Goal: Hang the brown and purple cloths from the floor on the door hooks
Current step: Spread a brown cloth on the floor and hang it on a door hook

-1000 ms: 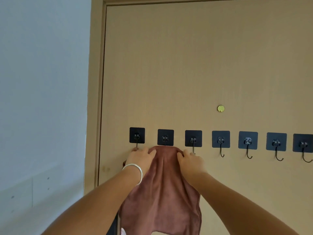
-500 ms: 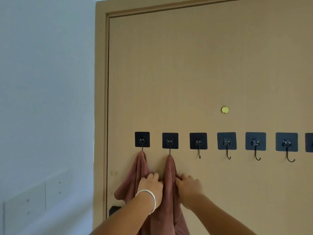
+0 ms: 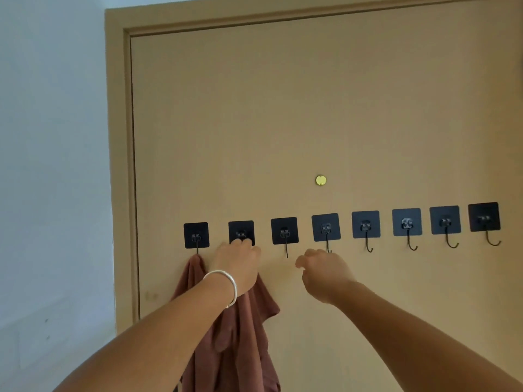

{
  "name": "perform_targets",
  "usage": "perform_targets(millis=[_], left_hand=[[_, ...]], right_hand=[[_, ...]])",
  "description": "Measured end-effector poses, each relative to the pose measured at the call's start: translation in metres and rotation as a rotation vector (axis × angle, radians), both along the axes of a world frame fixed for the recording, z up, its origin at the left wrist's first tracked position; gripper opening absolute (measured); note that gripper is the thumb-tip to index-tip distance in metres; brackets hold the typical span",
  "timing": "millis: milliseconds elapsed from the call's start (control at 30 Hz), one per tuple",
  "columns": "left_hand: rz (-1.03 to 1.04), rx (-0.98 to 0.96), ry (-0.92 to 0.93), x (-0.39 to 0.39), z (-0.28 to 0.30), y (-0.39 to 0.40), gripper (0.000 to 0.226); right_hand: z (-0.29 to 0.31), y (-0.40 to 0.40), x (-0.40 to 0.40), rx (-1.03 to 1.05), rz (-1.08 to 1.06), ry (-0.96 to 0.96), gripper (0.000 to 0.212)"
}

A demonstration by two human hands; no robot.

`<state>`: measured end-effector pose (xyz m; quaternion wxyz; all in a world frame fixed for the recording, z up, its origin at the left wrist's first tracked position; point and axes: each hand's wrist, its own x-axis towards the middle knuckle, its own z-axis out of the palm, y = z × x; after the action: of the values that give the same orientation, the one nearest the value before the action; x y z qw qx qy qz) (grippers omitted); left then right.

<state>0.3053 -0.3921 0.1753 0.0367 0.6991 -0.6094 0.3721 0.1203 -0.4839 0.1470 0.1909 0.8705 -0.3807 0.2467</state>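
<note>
Brown cloth (image 3: 240,335) hangs on the tan door (image 3: 283,123) from the first hook (image 3: 196,236) on the left. It drops down past the bottom of the view. The left hand (image 3: 237,264), with a white bangle (image 3: 226,287) on its wrist, is up at the second hook (image 3: 241,233), fingers curled there; I cannot tell if its grip has the cloth. The right hand (image 3: 322,274) holds nothing, its grip loose, near the fourth hook (image 3: 326,229).

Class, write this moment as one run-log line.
brown cloth: hangs from first hook | left hand: at second hook | right hand: holds nothing | purple cloth: not visible
</note>
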Motion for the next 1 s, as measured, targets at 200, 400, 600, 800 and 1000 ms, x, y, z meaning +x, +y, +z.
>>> perform_targets(millis=[200, 400, 600, 800, 1000], left_hand=[[-0.238, -0.062, 0.007, -0.058, 0.000, -0.032, 0.039], [-0.440, -0.029, 0.095, -0.124, -0.018, -0.075, 0.066], [-0.732, -0.037, 0.139, -0.194, -0.026, -0.101, 0.065], [-0.994, 0.004, 0.154, -0.268, -0.032, -0.102, 0.066], [-1.201, 0.083, 0.146, -0.329, -0.042, -0.079, 0.067]], right_hand=[[0.007, -0.014, -0.079, -0.044, -0.208, -0.067, 0.038], [-0.002, -0.005, -0.171, -0.054, -0.433, -0.094, 0.038], [-0.004, 0.030, -0.247, -0.061, -0.671, -0.102, 0.037], [-0.007, 0.092, -0.310, -0.053, -0.943, -0.108, 0.040], [-0.017, 0.174, -0.339, -0.028, -1.202, -0.105, 0.052]])
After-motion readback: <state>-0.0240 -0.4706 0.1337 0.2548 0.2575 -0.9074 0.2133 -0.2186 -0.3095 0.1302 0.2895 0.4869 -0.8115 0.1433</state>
